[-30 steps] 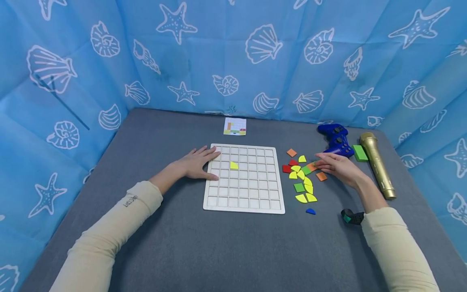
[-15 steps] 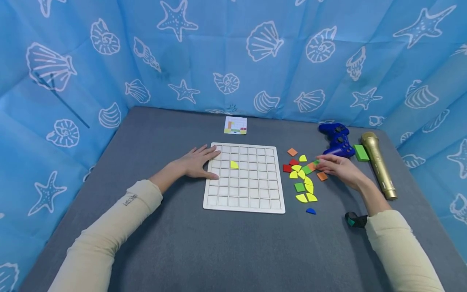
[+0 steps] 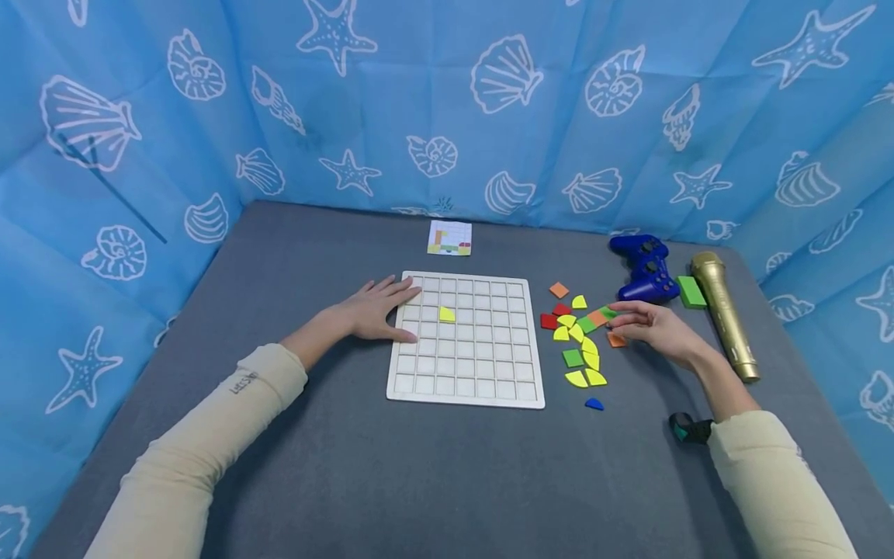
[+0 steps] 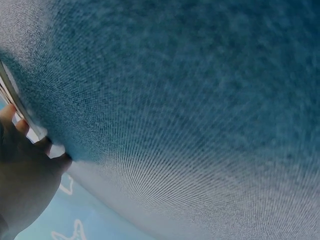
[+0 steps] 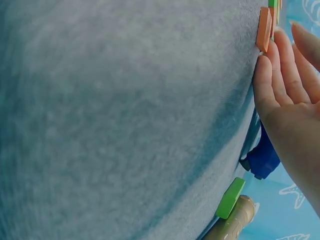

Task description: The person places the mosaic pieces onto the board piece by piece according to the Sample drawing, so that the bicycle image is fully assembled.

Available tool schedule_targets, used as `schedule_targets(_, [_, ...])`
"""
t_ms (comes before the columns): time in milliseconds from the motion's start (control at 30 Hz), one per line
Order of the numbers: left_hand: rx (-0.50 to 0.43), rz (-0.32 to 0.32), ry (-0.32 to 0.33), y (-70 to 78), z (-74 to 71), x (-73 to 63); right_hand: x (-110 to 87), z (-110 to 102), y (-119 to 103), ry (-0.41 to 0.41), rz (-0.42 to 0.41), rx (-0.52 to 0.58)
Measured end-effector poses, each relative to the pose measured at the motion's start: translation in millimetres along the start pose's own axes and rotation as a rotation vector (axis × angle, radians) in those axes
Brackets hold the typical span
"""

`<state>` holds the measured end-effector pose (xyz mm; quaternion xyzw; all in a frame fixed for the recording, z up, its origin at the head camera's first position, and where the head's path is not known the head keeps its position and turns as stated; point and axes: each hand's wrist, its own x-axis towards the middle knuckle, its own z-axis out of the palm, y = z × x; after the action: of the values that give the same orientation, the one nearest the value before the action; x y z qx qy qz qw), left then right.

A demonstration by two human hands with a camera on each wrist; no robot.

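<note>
The white grid board (image 3: pixel 468 394) lies flat on the grey table, with one yellow quarter-circle tile (image 3: pixel 447 314) in a square. My left hand (image 3: pixel 377 310) rests spread over the board's left edge; in the left wrist view its fingers (image 4: pixel 45 144) meet that edge. On the right, my right hand (image 3: pixel 653 326) hovers low beside a row of green and orange tiles, its fingertips next to a green tile (image 3: pixel 608 313). An orange tile (image 3: pixel 616 339) lies just below those fingers. In the right wrist view the fingers (image 5: pixel 287 70) are extended and the thumb stands apart.
Several yellow quarter-circle tiles (image 3: pixel 590 362), a red tile (image 3: pixel 549 321) and a blue tile (image 3: pixel 594 404) lie right of the board. Farther right are a blue game controller (image 3: pixel 646 268), a green block (image 3: pixel 690 293) and a gold microphone (image 3: pixel 722 318). A patterned card (image 3: pixel 449 237) lies behind the board.
My right hand has shifted slightly right and its fingers have drawn back, showing more of the green tile at the row's end. The left hand stays on the board.
</note>
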<state>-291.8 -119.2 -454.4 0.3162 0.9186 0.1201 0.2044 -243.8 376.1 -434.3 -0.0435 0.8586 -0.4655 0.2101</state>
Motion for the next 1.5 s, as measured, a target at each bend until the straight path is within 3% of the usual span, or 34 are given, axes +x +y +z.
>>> schedule_targets(200, [-0.016, -0.003, 0.006, 0.8, -1.1, -1.0, -3.1, -0.5, 0.5, -0.031, -0.014, -0.006])
schedule_targets(733, [-0.014, -0.015, -0.001, 0.5, -0.3, -1.2, -4.1, 5.9, 1.4, -0.008, -0.121, -0.3])
schedule_targets(1200, [-0.018, -0.007, 0.01, -0.3, 0.4, -1.7, -3.3, 5.3, 0.2, 0.082, -0.005, -0.376])
schedule_targets(1500, [-0.008, -0.001, -0.003, 1.5, -1.5, -3.3, -2.6, 8.3, -3.4, 0.18, 0.035, -0.329])
